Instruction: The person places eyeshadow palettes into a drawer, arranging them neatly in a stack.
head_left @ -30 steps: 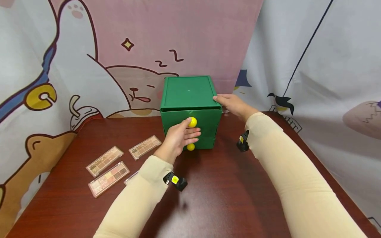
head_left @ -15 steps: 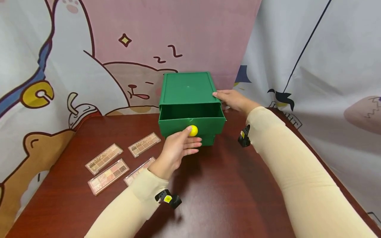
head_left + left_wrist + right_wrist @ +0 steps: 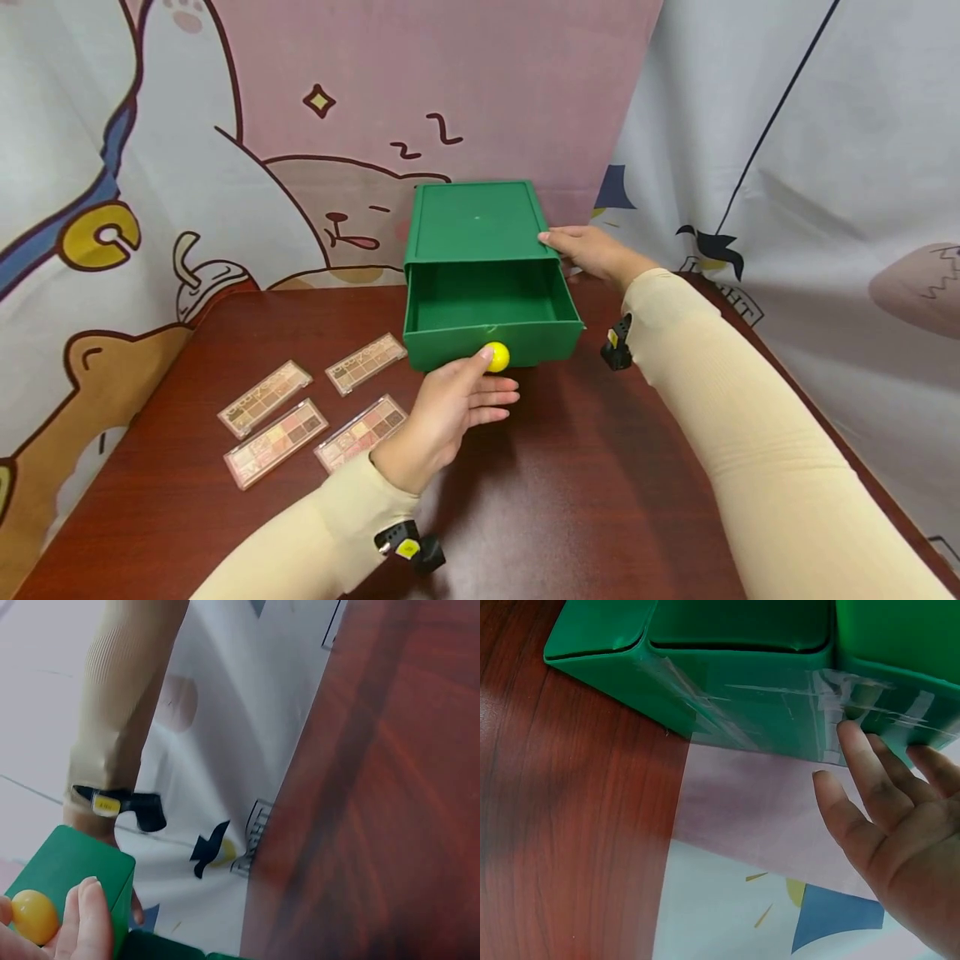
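A green drawer box (image 3: pixel 480 221) stands at the back of the table, its upper drawer (image 3: pixel 491 337) pulled well out. Inside, the drawer shows only bare green walls and floor. My left hand (image 3: pixel 446 412) pinches the round yellow knob (image 3: pixel 497 357) on the drawer front, thumb on its near left side, other fingers extended below. In the left wrist view the knob (image 3: pixel 35 916) sits between thumb and fingers. My right hand (image 3: pixel 592 250) rests against the box's right side near the top edge. Its straight fingers touch the taped green side (image 3: pixel 780 705) in the right wrist view.
Several clear-lidded makeup palettes (image 3: pixel 276 442) lie on the dark red table (image 3: pixel 585 500) left of the box. One palette (image 3: pixel 363 429) is close to my left wrist. A printed cloth (image 3: pixel 555 92) hangs behind the table.
The upper drawer has slid out toward me from nearly closed, my left hand moving back with its knob. My right hand has stayed at the box's side.
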Tool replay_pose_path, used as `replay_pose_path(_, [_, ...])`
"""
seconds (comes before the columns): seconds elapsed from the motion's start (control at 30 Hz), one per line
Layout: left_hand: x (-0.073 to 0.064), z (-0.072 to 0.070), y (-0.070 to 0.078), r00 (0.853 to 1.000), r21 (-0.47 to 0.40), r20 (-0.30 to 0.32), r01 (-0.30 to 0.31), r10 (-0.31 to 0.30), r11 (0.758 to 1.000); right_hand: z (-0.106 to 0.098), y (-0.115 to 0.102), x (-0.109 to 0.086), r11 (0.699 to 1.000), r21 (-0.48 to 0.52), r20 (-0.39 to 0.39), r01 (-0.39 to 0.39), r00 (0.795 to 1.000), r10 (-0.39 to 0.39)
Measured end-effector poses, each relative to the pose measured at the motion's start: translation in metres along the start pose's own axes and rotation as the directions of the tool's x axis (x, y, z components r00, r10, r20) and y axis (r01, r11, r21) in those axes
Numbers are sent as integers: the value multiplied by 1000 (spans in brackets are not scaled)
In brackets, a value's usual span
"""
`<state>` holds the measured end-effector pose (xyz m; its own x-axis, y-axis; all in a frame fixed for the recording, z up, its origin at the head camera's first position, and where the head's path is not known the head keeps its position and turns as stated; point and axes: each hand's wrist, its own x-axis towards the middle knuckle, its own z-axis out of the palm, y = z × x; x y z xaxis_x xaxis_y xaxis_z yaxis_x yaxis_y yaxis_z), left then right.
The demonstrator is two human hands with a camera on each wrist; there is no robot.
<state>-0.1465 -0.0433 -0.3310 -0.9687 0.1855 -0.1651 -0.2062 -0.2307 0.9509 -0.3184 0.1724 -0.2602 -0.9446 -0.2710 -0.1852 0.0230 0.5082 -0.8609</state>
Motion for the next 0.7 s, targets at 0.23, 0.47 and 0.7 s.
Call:
replay_pose_path(0.23, [-14,1,-5,1000,-10,28,12,-12,1000,0,-1,0,1000,-2,-4,-15,1000,15])
replay_pose_path(0.47, [-23,0,-9,999,-14,37,8,-8,1000,0,-3,-1,999,-42,-18,-24,1000,23])
replay_pose_path(0.7, [-27,-2,-12,999,-14,41,13,-12,1000,2,-3,0,999,-6,-20,-37,999,37])
